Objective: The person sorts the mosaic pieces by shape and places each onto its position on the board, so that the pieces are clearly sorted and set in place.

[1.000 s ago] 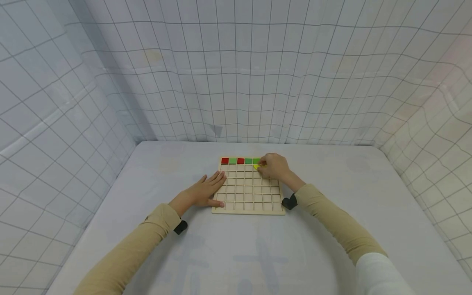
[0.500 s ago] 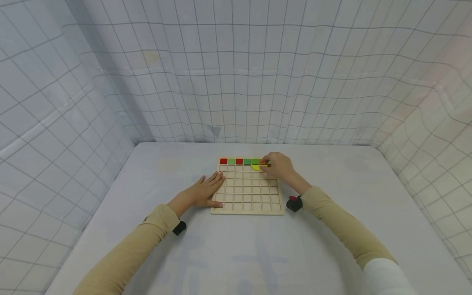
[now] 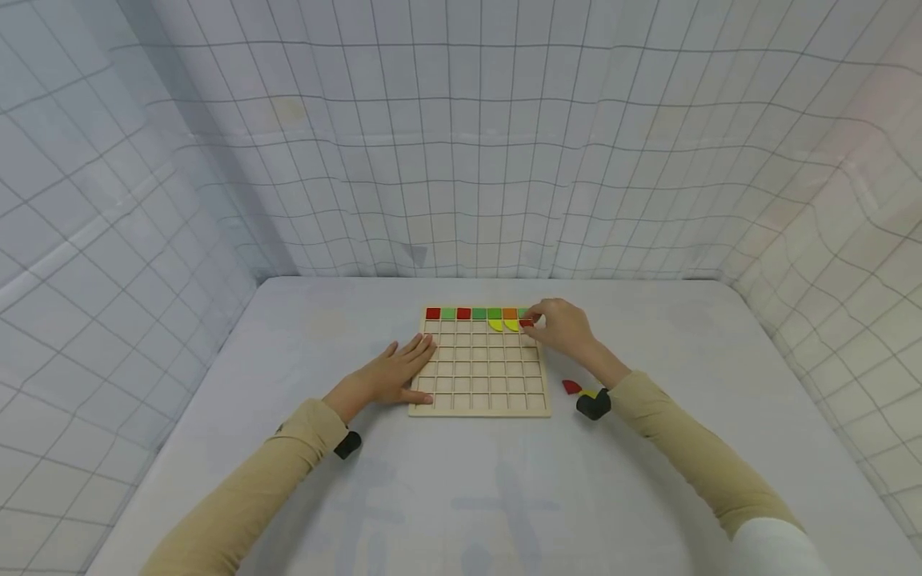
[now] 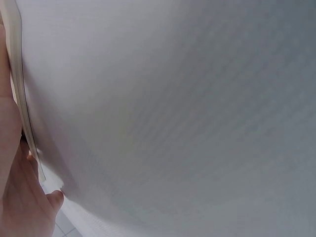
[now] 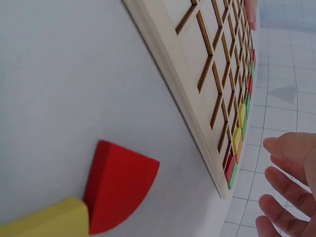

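A wooden grid board [image 3: 479, 414] lies on the table. Coloured square tiles fill its back row, in red, green and orange. In the row below sit two yellow quarter-round pieces [image 3: 511, 326] and, at the right end, a red piece [image 3: 527, 324]. My right hand [image 3: 565, 326] is beside that red piece, fingers bent loosely. In the right wrist view the same red piece [image 5: 229, 168] lies in its cell, with the fingertips [image 5: 270, 144] apart from it. My left hand [image 3: 389, 376] rests spread on the board's left edge, its thumb near the front corner.
Right of the board, a loose red quarter-round piece [image 5: 123, 187] lies against a yellow piece [image 5: 44, 222] on the white table. A black wrist camera [image 3: 594, 405] partly hides the yellow one in the head view. Grid-patterned curtains [image 3: 461, 160] enclose the table.
My right hand has shifted right along the second row. A second yellow piece and a red piece now show in cells there, and the orange tile is uncovered. The left hand stays put.
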Tool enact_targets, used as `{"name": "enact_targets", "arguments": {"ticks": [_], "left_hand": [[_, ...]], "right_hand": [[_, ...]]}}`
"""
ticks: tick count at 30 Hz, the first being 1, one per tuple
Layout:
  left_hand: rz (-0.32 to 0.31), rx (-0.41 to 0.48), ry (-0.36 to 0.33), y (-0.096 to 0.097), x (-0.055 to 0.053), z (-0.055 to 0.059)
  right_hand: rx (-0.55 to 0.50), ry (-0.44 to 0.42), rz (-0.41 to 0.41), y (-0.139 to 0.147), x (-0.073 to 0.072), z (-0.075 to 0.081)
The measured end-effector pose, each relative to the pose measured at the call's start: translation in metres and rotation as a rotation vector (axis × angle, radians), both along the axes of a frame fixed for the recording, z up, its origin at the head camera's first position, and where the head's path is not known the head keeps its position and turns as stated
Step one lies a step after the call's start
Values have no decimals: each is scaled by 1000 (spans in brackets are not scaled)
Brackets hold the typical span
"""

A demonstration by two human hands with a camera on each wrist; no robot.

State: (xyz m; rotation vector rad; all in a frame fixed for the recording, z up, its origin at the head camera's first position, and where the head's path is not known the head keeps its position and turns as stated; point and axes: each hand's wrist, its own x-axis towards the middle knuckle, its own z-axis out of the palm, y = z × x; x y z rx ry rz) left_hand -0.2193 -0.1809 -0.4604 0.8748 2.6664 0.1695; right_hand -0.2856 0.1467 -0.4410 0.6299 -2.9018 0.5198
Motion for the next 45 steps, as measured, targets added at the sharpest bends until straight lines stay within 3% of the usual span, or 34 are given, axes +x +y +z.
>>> {"name": "enact_targets", "arguments": {"ticks": [14, 26, 45], "left_hand": [[-5, 10, -2, 0, -1, -1], [-18, 0, 6, 0, -4, -3], [-11, -16, -10, -1, -4, -1]], "right_hand": [[-2, -17, -49, 36, 15, 2], [-4, -86, -82, 70, 30, -1], [2, -82, -37, 112, 49, -8]]}}
